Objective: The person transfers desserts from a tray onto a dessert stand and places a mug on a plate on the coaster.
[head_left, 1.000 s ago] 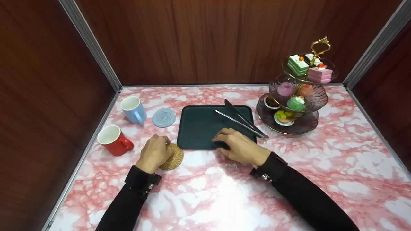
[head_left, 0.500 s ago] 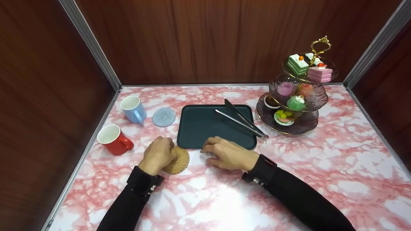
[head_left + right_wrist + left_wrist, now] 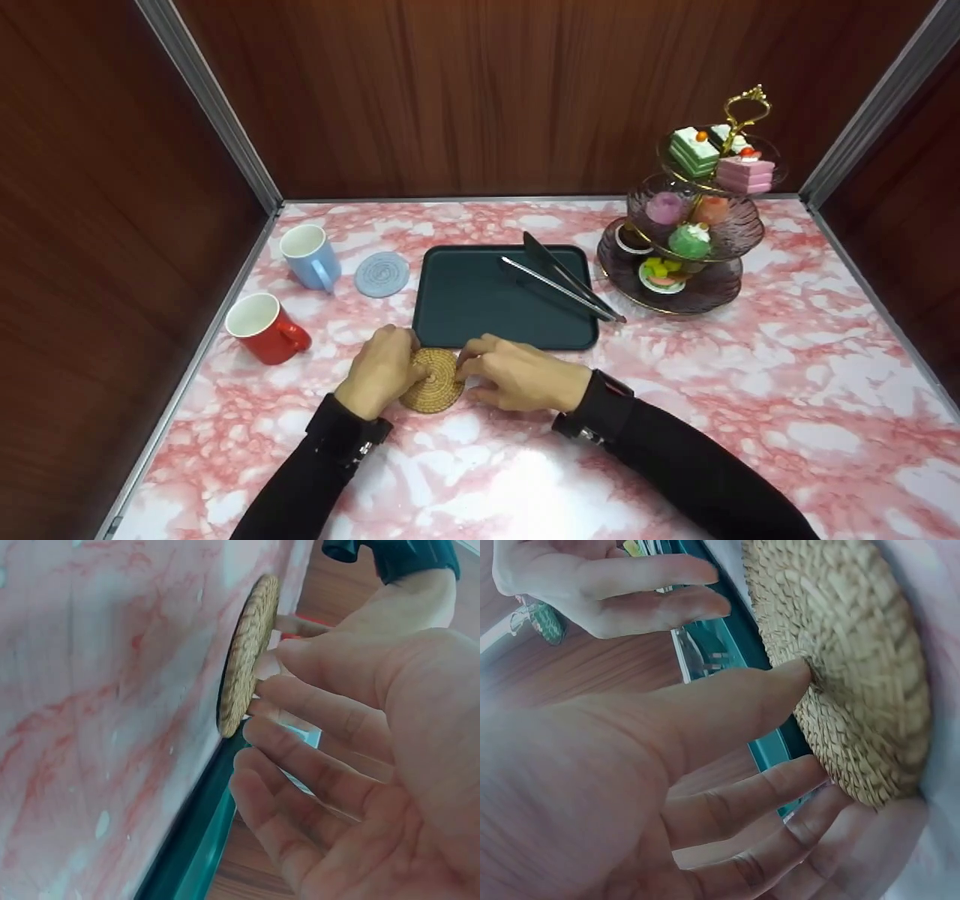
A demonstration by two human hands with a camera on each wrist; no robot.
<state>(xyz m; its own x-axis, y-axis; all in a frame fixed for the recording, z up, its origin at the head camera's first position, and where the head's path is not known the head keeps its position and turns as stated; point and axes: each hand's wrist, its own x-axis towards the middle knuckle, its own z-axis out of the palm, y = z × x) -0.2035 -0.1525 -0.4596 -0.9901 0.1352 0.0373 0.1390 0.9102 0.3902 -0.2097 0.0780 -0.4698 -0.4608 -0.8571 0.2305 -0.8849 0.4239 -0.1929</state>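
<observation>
A round woven straw coaster (image 3: pixel 436 386) lies on the marbled table just in front of the dark tray (image 3: pixel 480 300). My left hand (image 3: pixel 377 373) holds the coaster's left side; in the left wrist view the thumb (image 3: pixel 780 686) presses its top while the fingers bend at its edge. On the other side is my right hand (image 3: pixel 525 375), its loosely bent fingertips close by the coaster's right edge. The right wrist view shows the coaster (image 3: pixel 247 664) almost edge-on, near these fingers (image 3: pixel 300 742); whether they touch it I cannot tell.
Metal tongs (image 3: pixel 559 289) with dark tips lie across the tray's right side. A red mug (image 3: pixel 270 334), a light blue mug (image 3: pixel 309 259) and a grey-blue coaster (image 3: pixel 382 274) are at the left. Back right stands a three-tier dessert stand (image 3: pixel 697 289) with cakes.
My left hand has slid the woven coaster rightward and slightly nearer. My right hand has come left and nearer, from over the tray's front edge to beside the coaster.
</observation>
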